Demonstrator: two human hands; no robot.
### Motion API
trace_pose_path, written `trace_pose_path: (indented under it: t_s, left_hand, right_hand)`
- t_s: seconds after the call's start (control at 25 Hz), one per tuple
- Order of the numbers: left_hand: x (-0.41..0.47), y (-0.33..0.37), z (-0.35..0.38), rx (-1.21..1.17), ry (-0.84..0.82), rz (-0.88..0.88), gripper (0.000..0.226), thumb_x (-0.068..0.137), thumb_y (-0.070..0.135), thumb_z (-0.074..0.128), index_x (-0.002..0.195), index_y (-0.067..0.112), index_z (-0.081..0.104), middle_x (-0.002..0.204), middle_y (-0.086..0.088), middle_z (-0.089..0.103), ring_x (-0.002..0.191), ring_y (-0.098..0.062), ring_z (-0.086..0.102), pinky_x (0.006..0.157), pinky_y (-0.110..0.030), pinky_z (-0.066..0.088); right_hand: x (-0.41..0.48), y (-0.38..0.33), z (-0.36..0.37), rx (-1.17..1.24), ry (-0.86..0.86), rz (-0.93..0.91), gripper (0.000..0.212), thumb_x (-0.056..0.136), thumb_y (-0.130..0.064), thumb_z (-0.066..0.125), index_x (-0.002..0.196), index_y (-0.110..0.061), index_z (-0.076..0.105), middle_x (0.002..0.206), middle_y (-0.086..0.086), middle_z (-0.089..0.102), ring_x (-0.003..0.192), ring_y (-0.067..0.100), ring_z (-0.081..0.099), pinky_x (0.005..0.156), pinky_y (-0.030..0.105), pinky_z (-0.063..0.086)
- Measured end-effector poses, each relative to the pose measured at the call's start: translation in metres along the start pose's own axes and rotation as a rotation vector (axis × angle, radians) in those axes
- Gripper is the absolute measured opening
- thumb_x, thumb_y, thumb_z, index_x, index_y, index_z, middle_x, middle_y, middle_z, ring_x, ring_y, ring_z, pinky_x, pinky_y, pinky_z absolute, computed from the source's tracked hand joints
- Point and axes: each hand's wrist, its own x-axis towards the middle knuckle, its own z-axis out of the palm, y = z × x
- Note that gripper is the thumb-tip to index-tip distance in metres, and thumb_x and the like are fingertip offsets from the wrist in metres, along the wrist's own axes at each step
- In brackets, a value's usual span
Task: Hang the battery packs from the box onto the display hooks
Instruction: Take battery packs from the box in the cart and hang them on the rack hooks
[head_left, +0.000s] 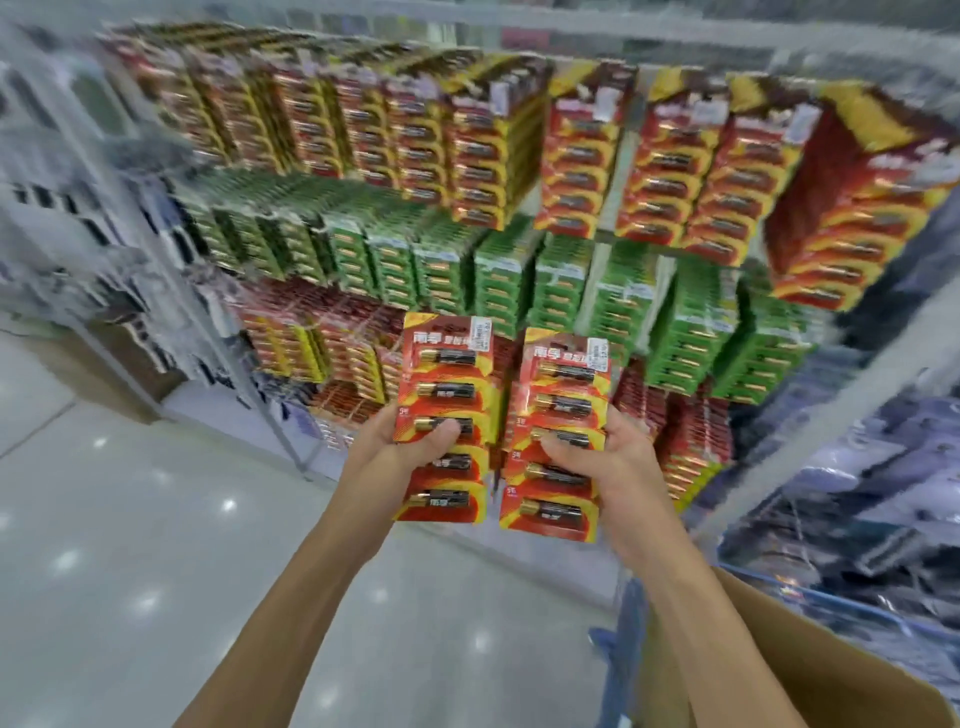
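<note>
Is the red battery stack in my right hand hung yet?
Not hung: the right hand grips the red stack upright, thumb across its front, before the green hanging packs.

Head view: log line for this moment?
left hand grips red card battery strip | right hand grips second red strip | brown cardboard box lower right

1. Bare forearms (322, 571) are seen behind the left hand (410, 441) and the right hand (608, 460).
2. A blue denim trouser leg (631, 618) is seen below the right hand.
3. A blue shoe (601, 638) is seen at its foot.
</note>
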Motion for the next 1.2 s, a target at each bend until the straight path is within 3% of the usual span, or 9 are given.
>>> trace_pose_path:
  t_s: [0.32,0.52,0.72,0.92,1.2]
  left_hand:
    - [0.028,0.052,-0.089,-0.032,0.064,0.112,0.032,0.091,0.014,0.074,0.122,0.019,0.069,0.111,-0.007,0.079,0.099,-0.030,0.077,0.078,-0.043,0.062]
    - [0.080,0.074,-0.128,-0.027,0.051,0.155,0.035,0.091,0.012,0.074,0.125,0.015,0.068,0.111,-0.007,0.079,0.099,-0.028,0.077,0.071,-0.035,0.063]
    - [0.158,0.095,-0.163,-0.010,0.014,0.176,0.036,0.091,0.014,0.075,0.126,0.018,0.069,0.116,-0.008,0.078,0.105,-0.031,0.076,0.083,-0.049,0.062]
    - [0.226,0.127,-0.189,-0.035,0.009,0.179,0.038,0.085,0.016,0.077,0.123,0.018,0.070,0.113,-0.008,0.079,0.101,-0.031,0.077,0.082,-0.048,0.060]
    - [0.299,0.164,-0.230,-0.042,-0.076,0.192,0.037,0.083,0.012,0.076,0.119,0.017,0.072,0.111,-0.008,0.079,0.100,-0.031,0.077,0.079,-0.045,0.061]
  right_hand:
    - [0.047,-0.021,0.108,-0.024,-0.104,-0.037,0.043,0.083,-0.004,0.079,0.123,-0.015,0.067,0.113,0.010,0.078,0.101,0.034,0.076,0.090,0.061,0.058]
    - [0.098,-0.027,0.153,-0.044,-0.106,-0.076,0.042,0.082,-0.007,0.081,0.121,-0.017,0.068,0.110,0.006,0.079,0.098,0.030,0.077,0.081,0.050,0.062]
    - [0.175,-0.027,0.193,-0.048,-0.111,-0.091,0.045,0.081,-0.009,0.083,0.121,-0.020,0.067,0.112,0.003,0.079,0.099,0.026,0.077,0.081,0.047,0.063]
    - [0.243,-0.040,0.230,-0.051,-0.110,-0.088,0.043,0.081,-0.003,0.081,0.120,-0.018,0.068,0.108,0.002,0.080,0.094,0.022,0.078,0.066,0.031,0.063]
    - [0.304,-0.045,0.277,-0.057,-0.062,-0.132,0.048,0.081,-0.011,0.082,0.125,-0.022,0.066,0.112,0.001,0.079,0.102,0.025,0.076,0.083,0.045,0.062]
